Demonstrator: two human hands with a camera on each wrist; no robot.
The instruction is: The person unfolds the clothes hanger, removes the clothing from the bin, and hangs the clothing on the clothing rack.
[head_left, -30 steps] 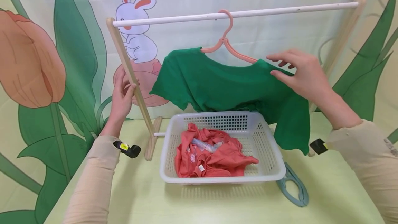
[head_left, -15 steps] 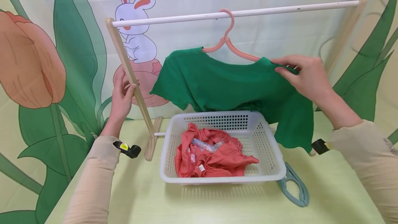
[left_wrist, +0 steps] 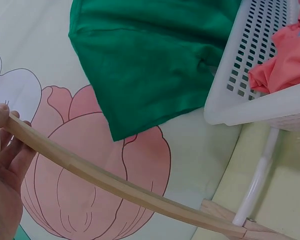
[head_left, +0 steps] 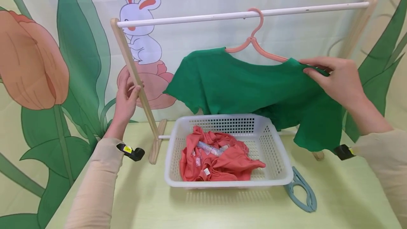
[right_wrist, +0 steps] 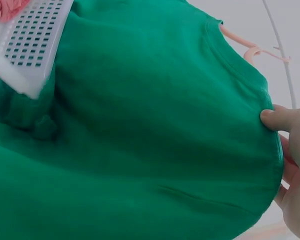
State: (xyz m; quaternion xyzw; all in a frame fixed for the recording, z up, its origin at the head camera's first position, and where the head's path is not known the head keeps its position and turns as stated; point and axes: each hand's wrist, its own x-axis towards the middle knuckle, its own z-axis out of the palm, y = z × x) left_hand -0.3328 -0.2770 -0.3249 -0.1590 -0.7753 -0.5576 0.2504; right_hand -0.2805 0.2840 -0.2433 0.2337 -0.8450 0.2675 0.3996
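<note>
A green T-shirt [head_left: 241,84] hangs on a pink hanger [head_left: 254,43], whose hook goes over the white rail [head_left: 197,18] of a small wooden-ended rack. My right hand [head_left: 341,78] pinches the shirt's right shoulder between thumb and fingers; the right wrist view shows the thumb [right_wrist: 277,119] on the front of the cloth. At the other end, my left hand [head_left: 125,98] holds the rack's left wooden post [head_left: 130,59]. The left wrist view shows its fingers behind that post [left_wrist: 105,182]. The shirt's lower part drops behind the basket.
A white plastic basket [head_left: 229,184] with a crumpled coral-red garment [head_left: 219,158] in it stands on the pale green table [head_left: 222,211], in front of the rack. A blue-grey folding hanger [head_left: 302,192] lies by its right corner. Behind hangs a printed cloth with a rabbit and tulips.
My right hand has closed on the shirt's shoulder and moved right, and the shirt and pink hanger have slid right along the rail. The left hand stays on the post.
</note>
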